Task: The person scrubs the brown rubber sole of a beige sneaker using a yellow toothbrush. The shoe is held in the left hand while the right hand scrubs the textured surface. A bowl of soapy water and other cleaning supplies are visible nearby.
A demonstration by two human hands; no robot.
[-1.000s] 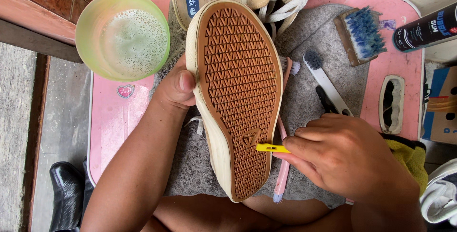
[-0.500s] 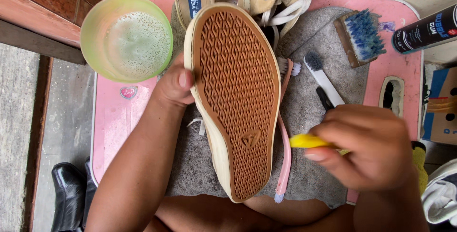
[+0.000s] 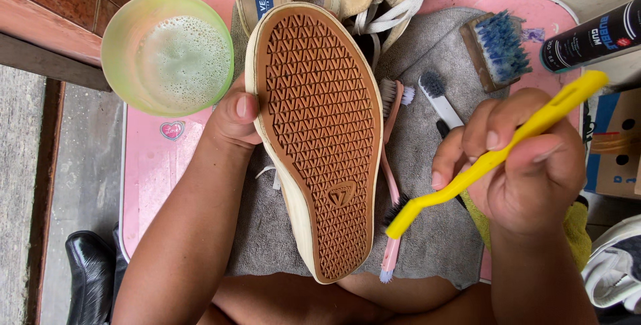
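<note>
Grey towel [image 3: 441, 245] on pink table [image 3: 150, 178]; left grip [image 3: 234, 115] clasps shoe [image 3: 320, 138], right [image 3: 527, 165] pinches yellow brush [image 3: 494, 155]

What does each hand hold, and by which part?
Left hand grips the shoe at its side edge; right hand holds the yellow brush mid-handle.

pink table [image 3: 157, 185] | on it: grey towel [image 3: 441, 245], green bowl [image 3: 167, 51], black can [image 3: 594, 38]

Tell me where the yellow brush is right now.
In the head view, the yellow brush is in the right hand, right of the upturned shoe, its bristle end beside the sole's edge above the pink toothbrush.
</note>
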